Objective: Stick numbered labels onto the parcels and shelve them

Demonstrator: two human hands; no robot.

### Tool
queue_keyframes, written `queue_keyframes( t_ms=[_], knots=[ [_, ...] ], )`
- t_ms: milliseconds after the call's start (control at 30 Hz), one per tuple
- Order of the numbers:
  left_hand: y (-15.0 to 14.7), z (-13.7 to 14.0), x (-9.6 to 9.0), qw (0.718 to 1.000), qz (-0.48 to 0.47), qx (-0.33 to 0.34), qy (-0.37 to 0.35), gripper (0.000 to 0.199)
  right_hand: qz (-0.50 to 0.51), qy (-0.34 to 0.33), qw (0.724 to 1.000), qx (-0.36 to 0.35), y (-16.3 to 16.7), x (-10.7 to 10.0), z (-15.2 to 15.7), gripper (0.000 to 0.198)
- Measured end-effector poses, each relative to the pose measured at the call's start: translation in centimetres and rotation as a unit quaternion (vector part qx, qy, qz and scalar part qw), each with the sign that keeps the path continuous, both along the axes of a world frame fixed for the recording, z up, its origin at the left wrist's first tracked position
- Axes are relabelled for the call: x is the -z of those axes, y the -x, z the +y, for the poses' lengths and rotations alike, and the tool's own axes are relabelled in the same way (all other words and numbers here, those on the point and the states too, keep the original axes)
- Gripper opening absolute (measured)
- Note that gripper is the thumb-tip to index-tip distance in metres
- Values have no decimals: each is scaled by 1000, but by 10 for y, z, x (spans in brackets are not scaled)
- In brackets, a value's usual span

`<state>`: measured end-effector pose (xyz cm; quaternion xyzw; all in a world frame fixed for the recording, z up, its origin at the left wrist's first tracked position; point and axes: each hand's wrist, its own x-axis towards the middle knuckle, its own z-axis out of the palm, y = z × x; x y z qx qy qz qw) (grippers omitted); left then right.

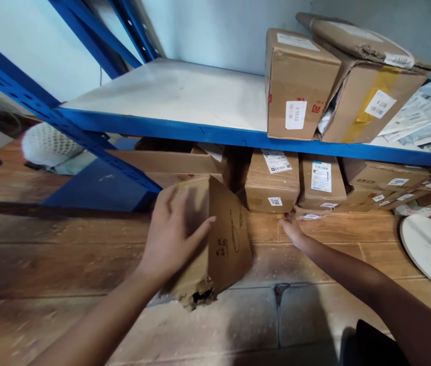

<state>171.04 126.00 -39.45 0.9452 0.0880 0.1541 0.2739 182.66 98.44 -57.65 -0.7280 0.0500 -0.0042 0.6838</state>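
My left hand (172,229) lies over a brown cardboard box (228,234), gripping it with the thumb apart from the fingers. That box sits tilted in front of the shelf, with red print on one side and a torn, ragged lower corner. Further right, my right hand (290,227) reaches to the floor at the bottom edges of two stored boxes. One is a labelled carton (271,185); beside it stands a narrower carton (322,180) with a blue-and-white label. Some right-hand fingers are small and partly hidden, so their grip is unclear.
A blue-edged shelf (200,133) runs above, carrying an upright box (299,86), a yellow-taped box (375,104) and plastic parcels (425,114). Its blue post (97,145) slants at left. Several cartons (385,175) fill the lower right. A white round base (429,249) stands on the wooden floor (86,264).
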Motion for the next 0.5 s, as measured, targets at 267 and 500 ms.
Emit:
queue_keyframes(
  t_ms=[267, 500],
  knots=[
    [-94, -63, 7, 995, 49, 84, 32, 53, -15, -22, 999, -24, -21, 21, 6, 41],
    [-150, -85, 9, 892, -93, -67, 437, 37, -47, -58, 997, -18, -18, 19, 12, 60]
  ],
)
